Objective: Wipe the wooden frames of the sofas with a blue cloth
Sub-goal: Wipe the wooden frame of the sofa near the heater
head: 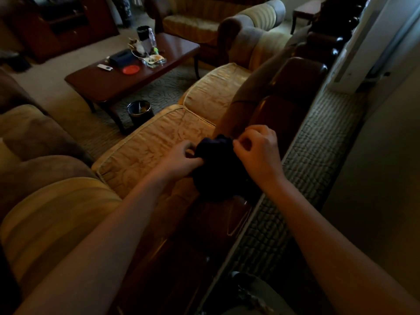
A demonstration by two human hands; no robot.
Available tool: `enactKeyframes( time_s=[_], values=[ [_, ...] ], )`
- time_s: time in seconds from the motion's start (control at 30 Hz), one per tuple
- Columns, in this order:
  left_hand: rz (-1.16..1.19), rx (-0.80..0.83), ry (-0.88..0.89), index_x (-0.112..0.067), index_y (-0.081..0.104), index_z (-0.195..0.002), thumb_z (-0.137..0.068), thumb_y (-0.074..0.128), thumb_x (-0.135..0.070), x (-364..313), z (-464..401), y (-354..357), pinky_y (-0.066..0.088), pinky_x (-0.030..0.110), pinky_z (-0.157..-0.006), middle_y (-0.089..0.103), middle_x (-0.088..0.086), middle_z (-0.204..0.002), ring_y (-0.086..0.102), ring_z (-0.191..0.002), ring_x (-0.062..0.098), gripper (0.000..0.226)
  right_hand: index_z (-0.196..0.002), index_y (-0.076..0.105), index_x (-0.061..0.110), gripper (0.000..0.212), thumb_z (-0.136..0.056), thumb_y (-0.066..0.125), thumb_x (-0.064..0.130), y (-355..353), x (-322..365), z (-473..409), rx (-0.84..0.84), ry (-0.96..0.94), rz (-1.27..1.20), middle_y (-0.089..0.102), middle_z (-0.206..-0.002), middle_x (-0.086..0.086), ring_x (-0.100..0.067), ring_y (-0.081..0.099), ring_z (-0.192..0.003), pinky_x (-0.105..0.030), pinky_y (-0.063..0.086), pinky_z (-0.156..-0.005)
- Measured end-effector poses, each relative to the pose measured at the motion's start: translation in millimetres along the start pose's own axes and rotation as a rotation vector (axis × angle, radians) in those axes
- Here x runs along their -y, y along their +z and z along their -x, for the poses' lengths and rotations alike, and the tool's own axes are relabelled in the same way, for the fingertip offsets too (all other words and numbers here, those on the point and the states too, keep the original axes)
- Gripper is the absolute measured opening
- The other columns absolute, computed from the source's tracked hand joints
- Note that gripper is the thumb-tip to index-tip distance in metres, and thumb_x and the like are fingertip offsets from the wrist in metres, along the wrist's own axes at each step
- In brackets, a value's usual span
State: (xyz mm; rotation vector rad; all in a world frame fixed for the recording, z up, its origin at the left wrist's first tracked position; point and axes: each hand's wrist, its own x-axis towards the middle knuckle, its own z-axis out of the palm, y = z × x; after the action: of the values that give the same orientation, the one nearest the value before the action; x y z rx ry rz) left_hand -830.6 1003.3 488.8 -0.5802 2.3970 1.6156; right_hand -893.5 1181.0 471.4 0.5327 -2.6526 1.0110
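Note:
A dark blue cloth (218,169) lies bunched on the glossy dark wooden top rail (279,96) of the sofa's back, seen from behind the sofa. My left hand (181,159) pinches the cloth's left edge with curled fingers. My right hand (259,153) pinches its upper right edge, fingers curled in. The rail runs from the bottom centre up toward the upper right. The sofa's gold patterned seat cushions (154,144) lie below and left of the rail.
A dark wooden coffee table (109,80) with a red lid, bottle and small items stands beyond the sofa. A black bin (139,111) sits on the carpet by it. Another sofa (227,21) stands at the back. A patterned carpet strip (304,160) and a wall lie right.

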Motion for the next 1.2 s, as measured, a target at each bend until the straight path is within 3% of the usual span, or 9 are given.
enactKeyframes(
  time_s=[0.1,0.2,0.4,0.53,0.6,0.67,0.87,1.03,1.2],
  values=[
    [0.002,0.132,0.028,-0.005,0.055,-0.119,-0.091,0.059,-0.006,1.5,5.8,0.2,0.053,0.032,-0.082,0.061,0.016,-0.111,0.06,-0.103,0.028,0.029,-0.122,0.059,0.01,0.04,-0.082,0.057,0.015,13.1,25.3,3.9,0.293,-0.176,-0.054,0.053,-0.127,-0.012,-0.027,0.046,-0.121,-0.038,0.037,-0.104],
    [0.329,0.26,-0.062,-0.003,0.056,-0.123,-0.094,0.048,0.0,17.4,12.9,-11.2,0.054,0.028,-0.083,0.064,0.015,-0.114,0.062,-0.104,0.026,0.03,-0.121,0.056,0.019,0.036,-0.093,0.047,0.038,23.2,46.4,-0.8,0.634,-0.147,0.098,0.06,-0.119,-0.003,-0.022,0.055,-0.108,-0.044,0.042,-0.095],
    [0.285,-0.083,-0.345,-0.003,0.062,-0.098,-0.094,0.039,0.004,80.4,16.2,-32.2,0.047,0.03,-0.065,0.064,0.016,-0.095,0.061,-0.081,0.024,0.024,-0.118,0.055,0.021,0.054,-0.087,0.042,0.064,66.7,70.4,12.8,0.932,-0.308,0.716,0.06,-0.115,-0.004,-0.03,0.05,-0.114,-0.054,0.021,-0.105],
    [0.126,-0.078,-0.365,-0.015,0.061,-0.078,-0.089,0.046,0.005,111.2,23.0,-28.6,0.049,0.022,-0.058,0.062,0.012,-0.087,0.058,-0.074,0.019,0.027,-0.123,0.054,0.018,0.046,-0.089,0.053,0.049,92.8,100.1,29.0,1.256,-0.38,0.492,0.057,-0.12,-0.004,-0.027,0.053,-0.112,-0.042,0.037,-0.09],
    [0.137,-0.044,-0.344,-0.02,0.059,-0.084,-0.086,0.052,0.004,121.1,25.6,-26.8,0.052,0.03,-0.073,0.062,0.013,-0.098,0.06,-0.085,0.022,0.025,-0.122,0.056,0.017,0.042,-0.09,0.054,0.044,97.3,106.1,35.6,1.365,-0.448,0.392,0.057,-0.113,-0.003,-0.023,0.054,-0.103,-0.037,0.04,-0.082],
    [0.143,-0.013,-0.317,-0.023,0.057,-0.087,-0.088,0.05,0.004,127.6,27.2,-26.9,0.05,0.029,-0.075,0.06,0.01,-0.102,0.058,-0.087,0.018,0.027,-0.113,0.064,0.016,0.033,-0.09,0.055,0.039,96.4,97.3,26.2,1.424,-0.434,0.335,0.06,-0.103,-0.001,-0.02,0.056,-0.095,-0.036,0.047,-0.085],
    [0.301,-0.055,-0.306,-0.021,0.058,-0.087,-0.09,0.044,0.009,135.2,29.8,-23.8,0.051,0.02,-0.057,0.057,0.007,-0.094,0.057,-0.078,0.015,0.033,-0.128,0.053,0.018,0.056,-0.086,0.056,0.055,98.2,68.9,-16.3,1.249,-0.301,0.761,0.052,-0.135,-0.003,-0.027,0.048,-0.123,-0.044,0.04,-0.1],
    [0.279,-0.083,-0.222,-0.02,0.058,-0.087,-0.088,0.046,0.012,145.5,27.3,-24.8,0.047,0.012,-0.06,0.057,0.0,-0.09,0.056,-0.083,0.013,0.034,-0.084,0.062,0.032,0.014,-0.09,0.055,0.042,101.4,98.0,24.2,1.444,-0.425,0.289,0.057,-0.082,0.01,-0.016,0.058,-0.086,-0.035,0.046,-0.077],
    [0.27,-0.098,-0.184,-0.019,0.058,-0.095,-0.088,0.045,0.011,146.9,30.9,-19.9,0.047,0.02,-0.073,0.058,-0.002,-0.094,0.056,-0.092,0.014,0.033,-0.105,0.068,0.019,0.023,-0.091,0.057,0.034,104.3,76.9,-2.3,1.453,-0.367,0.327,0.064,-0.093,0.003,-0.017,0.058,-0.094,-0.033,0.046,-0.086]
  ],
)
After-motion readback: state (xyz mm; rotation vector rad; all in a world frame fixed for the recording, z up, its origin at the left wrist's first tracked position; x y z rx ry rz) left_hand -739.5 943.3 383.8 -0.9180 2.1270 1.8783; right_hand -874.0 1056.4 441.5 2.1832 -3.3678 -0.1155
